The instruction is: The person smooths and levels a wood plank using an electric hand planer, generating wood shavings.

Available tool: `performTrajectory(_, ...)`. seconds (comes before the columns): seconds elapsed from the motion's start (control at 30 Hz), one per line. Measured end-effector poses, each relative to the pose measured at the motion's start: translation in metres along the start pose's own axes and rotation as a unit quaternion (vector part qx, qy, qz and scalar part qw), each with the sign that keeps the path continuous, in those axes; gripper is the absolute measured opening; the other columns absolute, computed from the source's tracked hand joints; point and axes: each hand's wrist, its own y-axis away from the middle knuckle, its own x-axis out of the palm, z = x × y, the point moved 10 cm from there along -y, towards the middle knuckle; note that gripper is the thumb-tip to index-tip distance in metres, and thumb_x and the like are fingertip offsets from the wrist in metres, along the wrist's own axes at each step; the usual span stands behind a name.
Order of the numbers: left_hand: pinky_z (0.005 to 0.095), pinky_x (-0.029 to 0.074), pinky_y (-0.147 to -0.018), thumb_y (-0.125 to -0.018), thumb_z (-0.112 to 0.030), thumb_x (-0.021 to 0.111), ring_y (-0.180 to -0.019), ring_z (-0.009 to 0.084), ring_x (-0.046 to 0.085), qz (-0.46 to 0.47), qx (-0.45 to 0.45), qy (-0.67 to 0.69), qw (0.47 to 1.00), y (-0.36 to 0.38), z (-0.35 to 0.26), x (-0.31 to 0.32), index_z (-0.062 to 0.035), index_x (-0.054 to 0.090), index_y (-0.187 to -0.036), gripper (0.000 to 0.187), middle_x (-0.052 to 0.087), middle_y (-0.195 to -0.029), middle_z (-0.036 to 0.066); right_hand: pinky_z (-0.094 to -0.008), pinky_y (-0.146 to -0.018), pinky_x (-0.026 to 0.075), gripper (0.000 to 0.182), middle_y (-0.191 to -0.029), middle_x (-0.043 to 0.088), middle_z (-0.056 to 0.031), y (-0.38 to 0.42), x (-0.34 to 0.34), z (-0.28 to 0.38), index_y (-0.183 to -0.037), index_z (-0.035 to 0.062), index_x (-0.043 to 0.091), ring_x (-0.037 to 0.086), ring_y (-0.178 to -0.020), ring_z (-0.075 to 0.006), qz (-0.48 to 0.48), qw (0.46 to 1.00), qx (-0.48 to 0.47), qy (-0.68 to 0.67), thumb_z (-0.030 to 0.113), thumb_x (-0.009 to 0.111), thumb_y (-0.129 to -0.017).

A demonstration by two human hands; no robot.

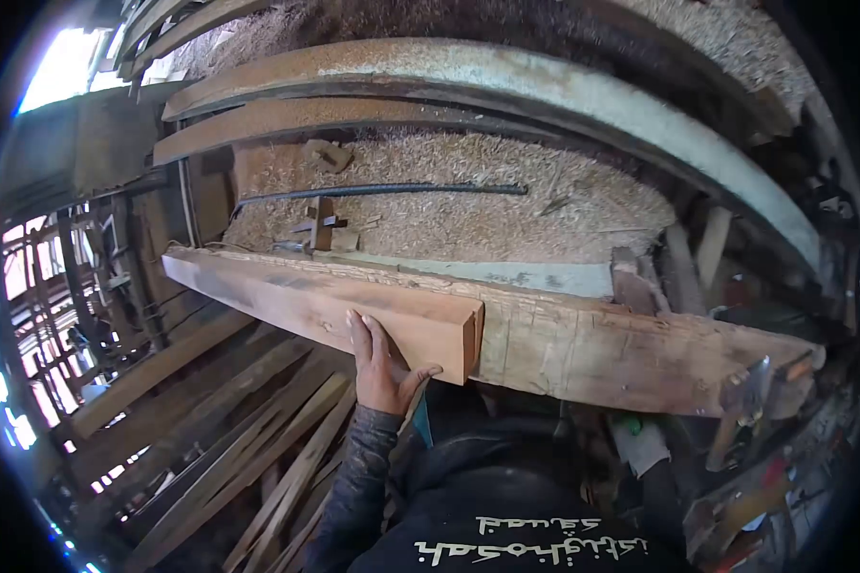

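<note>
A long reddish beam (382, 304) with a squared end lies against a thicker, rough-hewn timber (602, 353). My left hand (379, 368) rests against the near face of the reddish beam, close to its squared end. Its fingers lie stretched upward and its thumb points right, apart from them, near the lower edge. At the end of my right sleeve, below the rough timber, a pale grey glove-like shape (642, 445) shows, which seems to be my right hand. Its fingers cannot be made out. A metal fitting (747, 387) is at the timber's right end.
Curved planks (506, 76) arch across the far side over wood shavings (449, 215). A dark metal bar (382, 191) and a small wooden cross-shaped piece (322, 224) lie on the shavings. Loose boards (258, 430) fan out at the lower left. Slatted walling stands at left.
</note>
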Motion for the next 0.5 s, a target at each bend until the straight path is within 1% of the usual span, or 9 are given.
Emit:
performTrajectory(0.03,0.0562,0.019,-0.137,-0.076,-0.057,0.096,-0.168,0.0546,0.008,0.001,-0.010,0.040,0.999,0.001,0.002,0.003,0.0100,0.016,-0.172,0.142,0.007,-0.179,0.040,-0.0540,-0.087,0.062,0.046,-0.107,0.079,-0.0228,0.025,-0.015,0.010,-0.124,0.0080,0.077,0.076,-0.099,-0.0471,-0.005,1.000,-0.005,0.008,0.035,0.082,-0.087)
performTrajectory(0.13,0.0595,0.019,-0.136,-0.081,-0.060,0.092,-0.168,0.0557,0.010,-0.043,0.028,0.026,0.998,0.007,0.004,0.008,0.0092,0.016,-0.173,0.137,0.008,-0.179,0.040,-0.0540,-0.087,0.062,0.047,-0.107,0.079,-0.0226,0.114,-0.055,0.062,-0.125,0.0082,0.077,0.076,-0.099,-0.0471,-0.035,0.999,-0.021,0.035,0.036,0.082,-0.087)
performTrajectory(0.17,0.0632,0.018,-0.135,-0.087,-0.063,0.085,-0.167,0.0566,0.010,-0.052,0.045,0.039,0.997,0.010,0.006,0.010,0.0087,0.018,-0.173,0.131,0.010,-0.179,0.039,-0.0539,-0.087,0.062,0.048,-0.107,0.080,-0.0226,0.138,-0.068,0.085,-0.125,0.0082,0.077,0.076,-0.099,-0.0470,-0.048,0.997,-0.035,0.039,0.036,0.082,-0.087)
performTrajectory(0.23,0.0637,0.018,-0.135,-0.089,-0.064,0.083,-0.167,0.0559,0.011,-0.050,0.069,0.044,0.995,0.016,0.013,0.016,0.0090,0.019,-0.172,0.129,0.010,-0.179,0.039,-0.0543,-0.090,0.061,0.049,-0.105,0.080,-0.0240,0.177,-0.091,0.127,-0.129,0.0102,0.078,0.077,-0.100,-0.0472,-0.082,0.994,-0.057,0.046,0.033,0.081,-0.087)
performTrajectory(0.27,0.0641,0.018,-0.134,-0.090,-0.066,0.081,-0.168,0.0553,0.012,-0.048,0.080,0.029,0.995,0.018,0.014,0.019,0.0093,0.020,-0.172,0.127,0.011,-0.179,0.039,-0.0535,-0.089,0.061,0.049,-0.102,0.079,-0.0243,0.195,-0.103,0.157,-0.129,0.0105,0.078,0.077,-0.098,-0.0470,-0.120,0.980,-0.155,0.029,0.032,0.082,-0.085)
performTrajectory(0.33,0.0655,0.018,-0.134,-0.092,-0.066,0.078,-0.168,0.0528,0.013,-0.055,0.085,0.047,0.994,0.032,0.020,0.019,0.0086,0.022,-0.172,0.123,0.013,-0.180,0.036,-0.0527,-0.088,0.061,0.049,-0.100,0.079,-0.0246,0.226,-0.118,0.206,-0.129,0.0107,0.079,0.076,-0.097,-0.0467,-0.157,0.954,-0.253,0.027,0.031,0.083,-0.084)
performTrajectory(0.4,0.0658,0.018,-0.134,-0.093,-0.064,0.078,-0.169,0.0498,0.014,-0.019,0.094,0.040,0.995,0.044,0.027,0.026,0.0075,0.023,-0.172,0.121,0.014,-0.181,0.033,-0.0516,-0.088,0.061,0.047,-0.100,0.078,-0.0258,0.230,-0.129,0.229,-0.125,0.0102,0.080,0.076,-0.098,-0.0471,-0.167,0.971,-0.172,0.014,0.031,0.084,-0.082)
performTrajectory(0.43,0.0660,0.018,-0.134,-0.094,-0.064,0.077,-0.169,0.0484,0.016,-0.027,0.101,0.058,0.993,0.054,0.031,0.024,0.0065,0.024,-0.172,0.117,0.016,-0.182,0.030,-0.0523,-0.087,0.062,0.043,-0.108,0.079,-0.0226,0.230,-0.132,0.244,-0.125,0.0113,0.077,0.075,-0.102,-0.0464,-0.167,0.966,-0.187,0.062,0.029,0.080,-0.087)
performTrajectory(0.5,0.0659,0.018,-0.134,-0.095,-0.063,0.076,-0.169,0.0483,0.016,-0.017,0.089,0.071,0.993,0.071,0.046,0.027,0.0064,0.025,-0.172,0.115,0.017,-0.182,0.030,-0.0523,-0.087,0.062,0.043,-0.106,0.079,-0.0236,0.215,-0.137,0.263,-0.124,0.0103,0.077,0.075,-0.101,-0.0467,-0.161,0.964,-0.185,0.100,0.032,0.080,-0.087)
